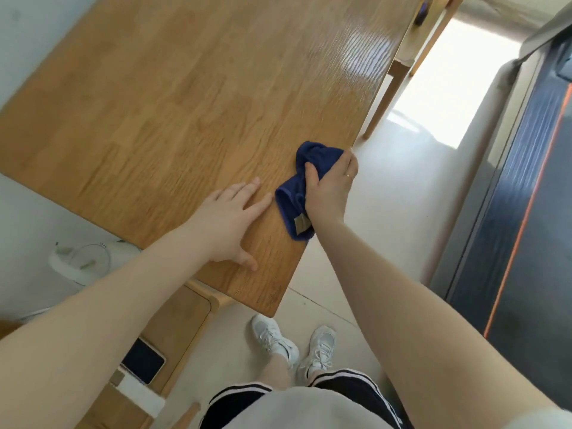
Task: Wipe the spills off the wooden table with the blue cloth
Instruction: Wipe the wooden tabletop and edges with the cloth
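Pressing blue cloth (pixel 298 187) onto wooden table (pixel 161 97), right hand (pixel 329 187) grip closed on it, left hand (pixel 229 224) splayed flat

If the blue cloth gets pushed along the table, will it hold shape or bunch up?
Probably bunches: the blue cloth already lies crumpled under the right hand. Likely light and floppy; its corner droops over the wooden table edge.

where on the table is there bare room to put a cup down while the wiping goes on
Nearly all of the wooden table is bare: everything beyond the left hand up to the far edge. The only crowded part is the near right edge, where the right hand presses the blue cloth beside the flat left hand.
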`<state>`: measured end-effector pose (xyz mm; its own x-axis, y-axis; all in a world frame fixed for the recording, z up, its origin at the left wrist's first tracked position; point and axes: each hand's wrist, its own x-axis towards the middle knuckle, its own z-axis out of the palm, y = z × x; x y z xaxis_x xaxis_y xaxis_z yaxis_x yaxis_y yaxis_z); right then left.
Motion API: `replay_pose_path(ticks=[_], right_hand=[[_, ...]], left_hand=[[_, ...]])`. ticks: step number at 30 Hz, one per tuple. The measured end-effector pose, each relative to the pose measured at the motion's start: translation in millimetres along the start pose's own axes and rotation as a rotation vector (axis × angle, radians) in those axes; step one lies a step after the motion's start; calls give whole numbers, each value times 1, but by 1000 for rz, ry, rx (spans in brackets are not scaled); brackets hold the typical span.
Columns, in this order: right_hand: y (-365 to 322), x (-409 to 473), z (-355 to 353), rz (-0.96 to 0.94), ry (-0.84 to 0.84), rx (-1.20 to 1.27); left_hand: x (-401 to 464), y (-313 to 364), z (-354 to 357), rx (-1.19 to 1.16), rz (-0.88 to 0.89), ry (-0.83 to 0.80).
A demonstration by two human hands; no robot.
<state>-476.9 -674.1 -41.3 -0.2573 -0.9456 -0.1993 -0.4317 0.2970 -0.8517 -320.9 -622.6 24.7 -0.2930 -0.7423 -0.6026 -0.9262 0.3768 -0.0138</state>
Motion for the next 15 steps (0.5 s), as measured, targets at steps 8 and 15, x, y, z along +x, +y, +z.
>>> replay_pose_path(ticks=[8, 15], right_hand=[[-11, 0, -4, 89, -31, -99], [-11, 32, -6, 37, 16, -74]], left_hand=[[13, -8, -39, 29, 92, -2], [49, 11, -70, -11, 41, 114]])
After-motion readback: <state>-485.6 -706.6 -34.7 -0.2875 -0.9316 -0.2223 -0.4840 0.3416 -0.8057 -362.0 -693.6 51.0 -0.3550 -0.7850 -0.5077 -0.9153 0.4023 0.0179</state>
